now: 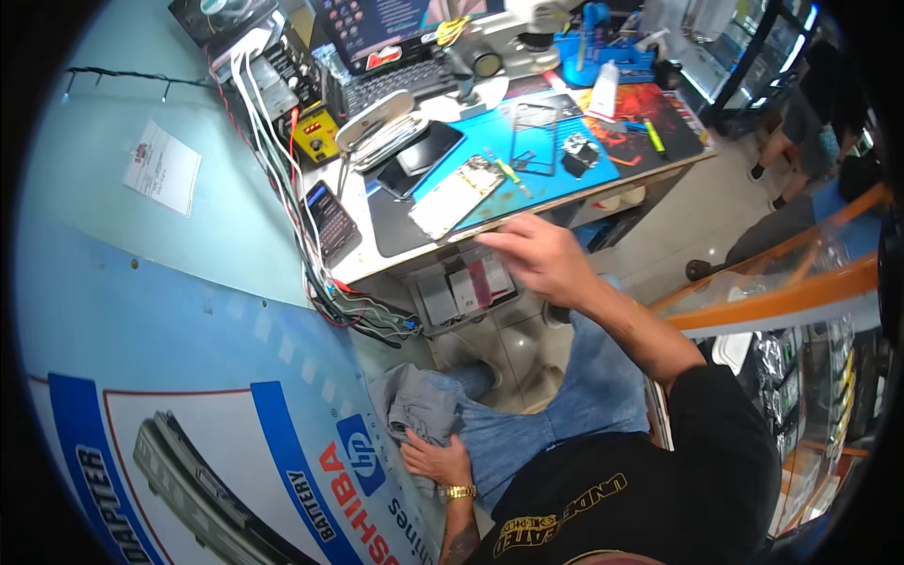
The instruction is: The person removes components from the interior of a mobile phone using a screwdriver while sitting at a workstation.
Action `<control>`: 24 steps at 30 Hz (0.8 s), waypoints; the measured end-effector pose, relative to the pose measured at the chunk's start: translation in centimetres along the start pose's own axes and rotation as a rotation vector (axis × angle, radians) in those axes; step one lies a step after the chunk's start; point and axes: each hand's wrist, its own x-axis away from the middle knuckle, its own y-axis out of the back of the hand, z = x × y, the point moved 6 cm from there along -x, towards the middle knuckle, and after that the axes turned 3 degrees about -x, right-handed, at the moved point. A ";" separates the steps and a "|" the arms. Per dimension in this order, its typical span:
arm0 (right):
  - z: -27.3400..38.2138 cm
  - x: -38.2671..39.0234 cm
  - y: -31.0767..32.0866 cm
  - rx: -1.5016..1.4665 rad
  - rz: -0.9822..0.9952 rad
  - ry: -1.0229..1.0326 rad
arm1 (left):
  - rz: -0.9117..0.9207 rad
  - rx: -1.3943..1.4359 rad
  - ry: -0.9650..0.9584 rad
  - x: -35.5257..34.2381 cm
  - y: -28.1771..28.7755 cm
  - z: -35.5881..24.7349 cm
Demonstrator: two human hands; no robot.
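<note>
Beside the table (pixel 508 224), the seated person's right hand (pixel 539 256) hangs just off the near edge, its fingers bent and drawn together; from here I cannot tell whether they pinch anything small. The left hand (pixel 438 460) lies lower down on a bunched grey cloth (pixel 421 403), fingers loosely spread and grasping nothing. Nearest the right hand is an opened phone (pixel 454 200), lying at a slant near the table's front edge, partly on the blue mat (pixel 499 137), its inner parts showing at the far end. A green-handled tool (pixel 509 171) lies beside it, then an empty phone frame (pixel 535 141) and a small dark part (pixel 580 155) too blurred to name. Behind, a pale-rimmed case (pixel 375 117) holds a stack of flat pieces, mostly covering each other. At the back, a blue holder (pixel 582 75) has tools standing in it, hard to tell apart. Under the table, an open drawer (pixel 471 317) holds pale, flat boxes (pixel 438 298), its far part hidden by the tabletop. On the right, a glass case (pixel 774 294) contains shiny packets (pixel 783 377), blurred behind the pane. The laptop (pixel 400 87) has its screen cut off above.
</note>
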 end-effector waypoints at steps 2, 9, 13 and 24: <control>0.5 -1.9 -3.0 0.109 0.116 0.106 | -0.003 0.038 0.039 0.4 1.0 1.9; -3.0 -3.2 -8.5 0.186 0.149 0.259 | -0.073 0.005 0.025 1.2 1.5 3.4; -3.5 -3.1 -9.8 0.157 0.159 0.321 | -0.096 0.035 0.023 1.5 1.0 3.9; -3.1 -2.7 -10.0 0.132 0.147 0.399 | -0.077 0.044 0.022 1.5 1.3 3.7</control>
